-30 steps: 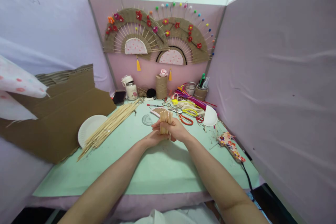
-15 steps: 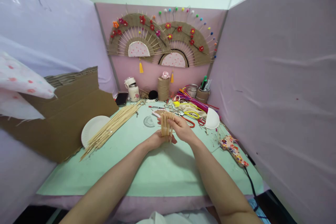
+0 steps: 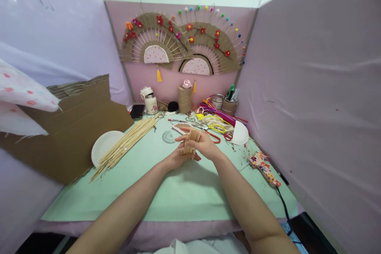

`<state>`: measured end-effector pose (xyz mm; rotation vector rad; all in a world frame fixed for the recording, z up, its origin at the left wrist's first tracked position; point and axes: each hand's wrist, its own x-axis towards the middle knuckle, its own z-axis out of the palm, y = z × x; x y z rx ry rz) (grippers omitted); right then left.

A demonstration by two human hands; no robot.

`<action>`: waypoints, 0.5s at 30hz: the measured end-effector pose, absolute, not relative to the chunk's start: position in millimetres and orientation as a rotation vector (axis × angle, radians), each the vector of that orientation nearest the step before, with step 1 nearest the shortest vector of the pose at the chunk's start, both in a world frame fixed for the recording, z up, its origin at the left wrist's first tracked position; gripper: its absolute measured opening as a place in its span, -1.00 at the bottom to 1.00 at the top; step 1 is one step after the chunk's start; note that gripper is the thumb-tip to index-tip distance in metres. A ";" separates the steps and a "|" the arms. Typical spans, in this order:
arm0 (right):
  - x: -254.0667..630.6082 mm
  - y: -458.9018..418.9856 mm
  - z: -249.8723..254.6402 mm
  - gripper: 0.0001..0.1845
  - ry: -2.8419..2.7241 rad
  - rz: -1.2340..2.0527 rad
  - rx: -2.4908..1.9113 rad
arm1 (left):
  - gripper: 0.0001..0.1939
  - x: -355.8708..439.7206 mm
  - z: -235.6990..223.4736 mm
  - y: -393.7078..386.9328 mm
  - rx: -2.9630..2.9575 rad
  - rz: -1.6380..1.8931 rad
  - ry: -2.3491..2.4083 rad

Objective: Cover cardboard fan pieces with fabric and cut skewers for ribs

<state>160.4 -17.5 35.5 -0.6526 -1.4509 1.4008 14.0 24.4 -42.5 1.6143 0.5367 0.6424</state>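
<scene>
A bundle of short bamboo sticks (image 3: 193, 135) is held between my two hands over the middle of the table. My left hand (image 3: 176, 159) grips it from below and the left, around its lower end. My right hand (image 3: 206, 145) is closed about the upper part from the right, thumb across the front and fingertips showing past the left side. Just behind the hands lie a clear protractor (image 3: 168, 137) and a small pink-edged piece (image 3: 178, 127), partly covered by my fingers.
Long bamboo sticks (image 3: 127, 146) lie over a white paper plate (image 3: 102, 147) at left, beside a cardboard sheet (image 3: 74, 127). Yellow-handled scissors (image 3: 216, 128), a half-round white piece (image 3: 240, 133) and a flower-patterned glue gun (image 3: 264, 168) with a cord are at right. A twine spool (image 3: 185, 100) stands behind.
My right hand has shifted over the top of the bundle, its thumb now across the front and its fingers reaching further left. My left hand stays around the lower end.
</scene>
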 end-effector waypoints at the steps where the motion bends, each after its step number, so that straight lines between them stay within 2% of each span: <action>1: 159.4 -16.8 35.8 -0.47 -1.459 1.431 -0.640 | -0.67 13.6 -42.1 24.2 1.644 0.636 0.542; 5: 154.5 -16.2 38.0 -0.69 -1.471 1.469 -0.618 | -0.69 13.3 -38.5 22.3 1.751 0.606 0.576; 15: 149.8 -11.8 41.1 -0.70 -1.481 1.385 -0.659 | -0.62 16.4 -27.0 16.7 1.709 0.588 0.621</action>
